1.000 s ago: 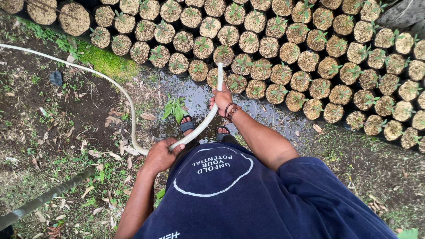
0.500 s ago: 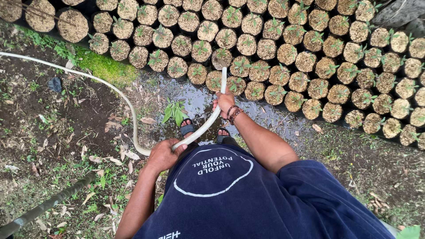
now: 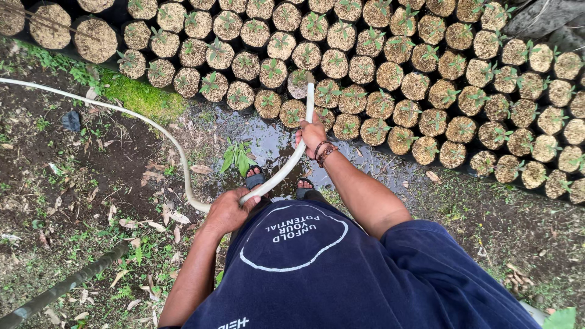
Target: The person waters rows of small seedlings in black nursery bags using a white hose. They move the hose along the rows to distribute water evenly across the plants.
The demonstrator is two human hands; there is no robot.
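Right hand [image 3: 312, 134] clenched around the white hose [image 3: 292, 161] near its nozzle end, which points at the seedling pots [image 3: 390, 76]. Left hand [image 3: 226, 210] grasps the same hose lower down, at the waist. Hose trails away left across the bare soil [image 3: 91, 176]. A puddle [image 3: 274, 143] lies before the sandalled feet [image 3: 255, 178].
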